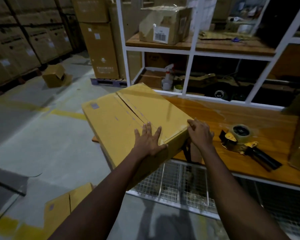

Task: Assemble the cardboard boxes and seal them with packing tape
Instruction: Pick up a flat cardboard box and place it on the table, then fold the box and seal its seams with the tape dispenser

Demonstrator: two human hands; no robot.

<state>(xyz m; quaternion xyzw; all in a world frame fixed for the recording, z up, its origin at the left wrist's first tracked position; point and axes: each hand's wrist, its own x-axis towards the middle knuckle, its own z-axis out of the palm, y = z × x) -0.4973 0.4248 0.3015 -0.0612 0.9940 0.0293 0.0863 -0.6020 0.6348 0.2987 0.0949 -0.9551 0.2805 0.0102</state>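
Step in hand: closing the cardboard box (128,110); top flaps folded down and meeting at a centre seam (130,108), which shows a slight gap. Whether tape already lies over it cannot be told.
Box position: on the left end of the wooden table (232,118), set askew, its near left part hanging past the table edge over the floor.
Left hand (148,142): flat, fingers spread and straight, pressing the top near the front edge; thumb hooked over that edge.
Right hand (200,134): laid over the box's near right corner, fingers nearly straight; holds nothing.
Next move, as judged: keep the flaps pressed with one hand, reach right for the tape dispenser (241,137), run tape along the seam.
Dispenser position: on the table, well apart from the box, handle towards the person.
In the way: nothing between right hand and dispenser; the overhang could let the box tip under pressure.
Around: white shelf rack (189,66) behind the table; spray bottle (168,77) on its lower shelf; wire basket (180,184) under the table; flat cardboard (68,205) on the floor.
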